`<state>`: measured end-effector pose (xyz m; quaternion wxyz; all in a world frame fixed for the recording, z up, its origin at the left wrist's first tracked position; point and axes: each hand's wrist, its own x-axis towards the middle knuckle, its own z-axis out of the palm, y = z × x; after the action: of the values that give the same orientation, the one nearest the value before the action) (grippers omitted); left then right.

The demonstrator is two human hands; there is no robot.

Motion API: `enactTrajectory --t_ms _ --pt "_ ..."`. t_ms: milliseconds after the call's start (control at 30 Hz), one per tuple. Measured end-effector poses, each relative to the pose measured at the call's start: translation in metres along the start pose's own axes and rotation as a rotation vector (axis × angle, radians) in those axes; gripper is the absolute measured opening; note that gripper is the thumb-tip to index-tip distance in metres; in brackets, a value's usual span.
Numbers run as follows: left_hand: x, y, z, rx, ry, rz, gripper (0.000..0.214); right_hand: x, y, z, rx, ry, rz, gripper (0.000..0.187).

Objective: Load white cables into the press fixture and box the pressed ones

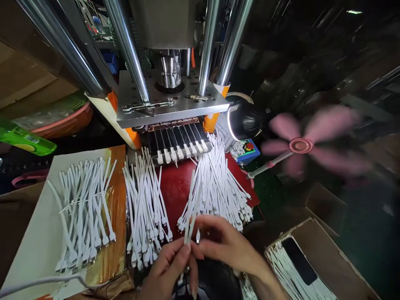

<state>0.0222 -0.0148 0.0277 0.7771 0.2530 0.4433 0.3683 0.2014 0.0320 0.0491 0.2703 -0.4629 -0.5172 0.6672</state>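
Observation:
My left hand is closed at the bottom centre, its thumb and fingers pinching short white cables that point up and away. From the right, my right hand curls its fingers around the same cables, close to the left fingertips. A small connector end shows between its thumb and forefinger. Just beyond my hands a large pile of white cables spreads over the red surface. A narrower pile lies to the left. The lower ends of the held cables are partly hidden by my fingers.
Ahead stands a press with a steel plate above a black mould holding several white cable ends. A cable bundle lies on a board at left. A lit lamp, spinning pink fan and carton with a phone are right.

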Motion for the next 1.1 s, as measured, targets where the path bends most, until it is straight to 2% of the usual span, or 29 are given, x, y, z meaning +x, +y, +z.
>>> enactTrajectory --t_ms 100,167,233,267,333,433,567,733,833,967,1033,1100 --pt "-0.009 -0.001 -0.004 0.281 0.146 0.036 0.046 0.024 -0.002 0.016 -0.01 0.221 -0.192 0.039" --pt "-0.004 0.013 -0.009 0.373 0.272 0.097 0.046 0.032 0.0 0.025 -0.072 0.216 -0.261 0.039" --pt "0.006 0.038 -0.015 0.43 0.347 0.218 0.052 0.035 0.003 0.031 -0.125 0.162 -0.293 0.038" --pt "0.013 0.053 -0.018 0.469 0.349 0.293 0.053 0.035 0.005 0.032 -0.154 0.136 -0.302 0.036" --pt "0.025 0.08 -0.023 0.595 0.282 0.412 0.04 0.035 0.006 0.033 -0.202 0.084 -0.304 0.033" --pt "0.035 0.104 -0.026 0.754 0.145 0.508 0.022 0.034 0.002 0.029 -0.266 0.015 -0.307 0.03" --pt "0.036 0.107 -0.031 0.754 0.09 0.515 0.019 0.032 -0.006 0.018 -0.291 -0.023 -0.337 0.027" --pt "0.034 0.105 -0.037 0.622 0.034 0.506 0.01 0.038 -0.01 0.017 -0.332 0.1 -0.436 0.027" --pt "0.034 0.107 -0.037 0.575 0.068 0.594 0.002 0.046 -0.014 0.025 -0.352 0.08 -0.48 0.033" --pt "0.031 0.111 -0.035 0.664 0.143 0.713 0.01 0.059 -0.013 0.038 -0.353 0.1 -0.491 0.03" --pt "0.031 0.117 -0.039 0.731 0.192 0.767 0.012 0.063 -0.005 0.045 -0.342 0.093 -0.452 0.023" --pt "0.037 0.127 -0.048 0.758 0.279 0.808 0.01 0.063 0.005 0.049 -0.351 0.026 -0.368 0.022"
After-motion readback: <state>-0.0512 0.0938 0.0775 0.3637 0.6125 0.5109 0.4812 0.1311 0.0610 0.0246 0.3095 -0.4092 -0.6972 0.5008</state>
